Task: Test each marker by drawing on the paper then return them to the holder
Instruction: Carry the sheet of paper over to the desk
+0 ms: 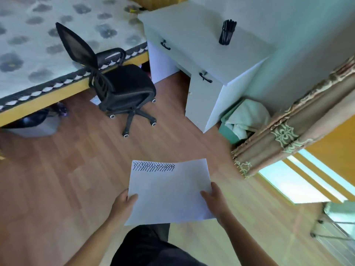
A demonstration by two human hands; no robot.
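I hold a white sheet of paper point(169, 191) in front of me above the wooden floor, with a row of black chevron marks along its top left edge. My left hand point(123, 203) grips its left edge and my right hand point(215, 198) grips its right edge. A black holder point(227, 32) full of dark markers stands far off on the pale grey desk point(192, 35), towards its right end. No marker is in either hand.
A black office chair point(119, 87) stands on the floor left of the desk. A bed with a patterned cover point(48, 45) fills the upper left. A green bin with cloth point(242, 120) and a curtain point(288, 127) are at the right.
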